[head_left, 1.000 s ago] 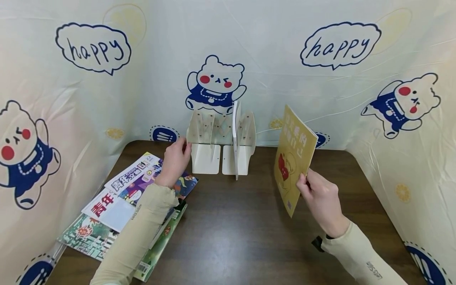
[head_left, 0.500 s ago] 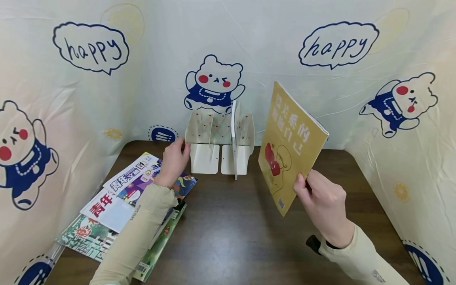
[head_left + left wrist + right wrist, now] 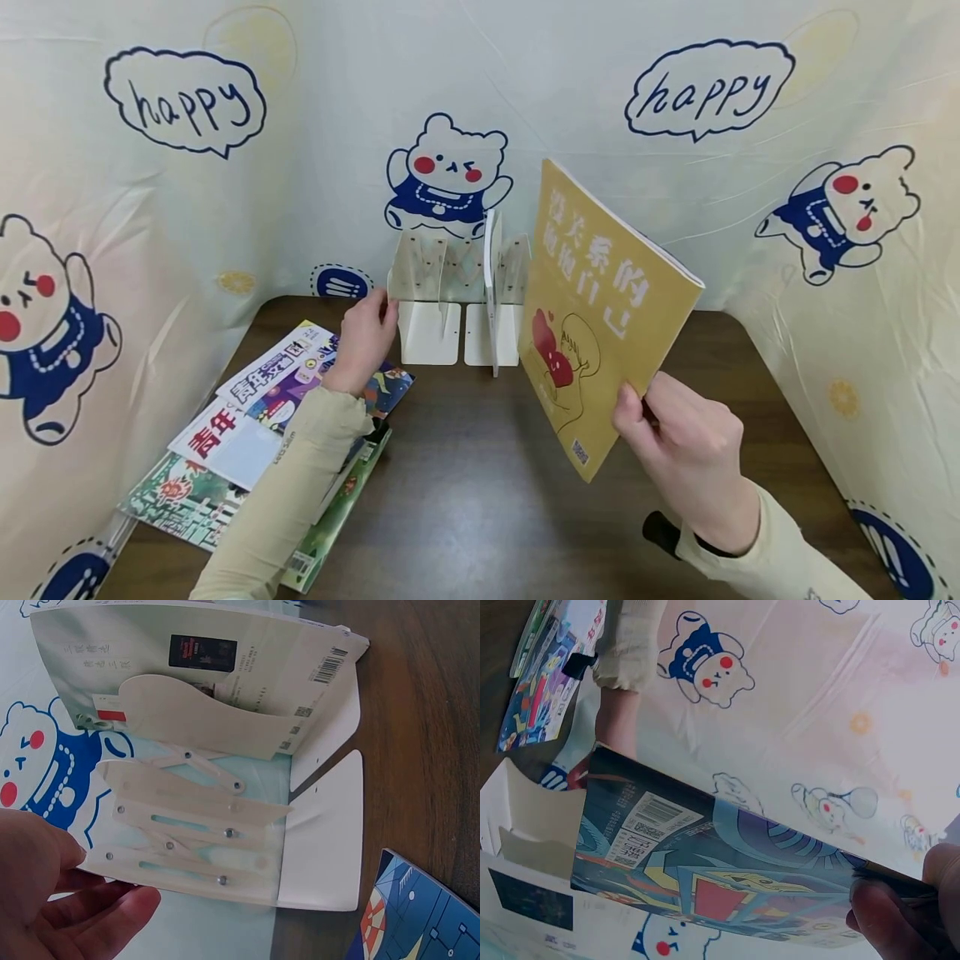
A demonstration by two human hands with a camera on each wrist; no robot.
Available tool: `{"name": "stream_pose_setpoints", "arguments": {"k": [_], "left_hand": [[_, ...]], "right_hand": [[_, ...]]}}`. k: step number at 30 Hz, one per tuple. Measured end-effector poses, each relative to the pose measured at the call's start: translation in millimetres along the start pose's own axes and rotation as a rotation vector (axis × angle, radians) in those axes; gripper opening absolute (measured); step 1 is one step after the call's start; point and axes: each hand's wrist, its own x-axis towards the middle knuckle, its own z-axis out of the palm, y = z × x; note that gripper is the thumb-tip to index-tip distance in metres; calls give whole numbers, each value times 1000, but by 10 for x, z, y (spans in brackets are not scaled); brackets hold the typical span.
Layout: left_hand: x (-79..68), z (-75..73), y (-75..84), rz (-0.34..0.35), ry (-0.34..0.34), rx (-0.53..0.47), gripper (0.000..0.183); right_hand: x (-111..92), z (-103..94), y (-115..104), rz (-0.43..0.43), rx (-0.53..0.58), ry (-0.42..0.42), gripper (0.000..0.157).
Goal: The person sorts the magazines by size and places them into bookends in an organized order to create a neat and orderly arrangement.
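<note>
My right hand (image 3: 693, 454) grips a yellow magazine (image 3: 600, 308) by its right edge, thumb on the front cover. The magazine is raised and tilted to the right of a white metal book rack (image 3: 432, 337). In the right wrist view its dark blue back cover (image 3: 712, 855) with a barcode faces the camera. With thumb and fingers, my left hand (image 3: 366, 342) pinches the rack's left side panel; the left wrist view shows those fingers (image 3: 120, 915) at the panel's edge. One pale book (image 3: 262, 652) stands upright in the rack's right part.
Several magazines (image 3: 213, 437) lie overlapped at the table's left, partly under the left forearm. A printed cloth (image 3: 592, 92) with bears surrounds the brown table (image 3: 465, 492) at the back and sides. Dark wrist straps show at both cuffs.
My right hand has brought the yellow magazine leftward and closer, turning its front cover more toward the head camera. The left hand stays at the rack's side.
</note>
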Motion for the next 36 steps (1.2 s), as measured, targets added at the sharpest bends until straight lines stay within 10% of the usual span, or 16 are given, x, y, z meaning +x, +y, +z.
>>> {"name": "stream_pose_setpoints", "arguments": {"k": [19, 36], "left_hand": [[11, -3, 5, -30, -22, -3, 31], [9, -2, 3, -34, -21, -12, 29]], "right_hand": [[73, 445, -198, -29, 263, -160, 33], [24, 1288, -71, -77, 171, -182, 16]]}}
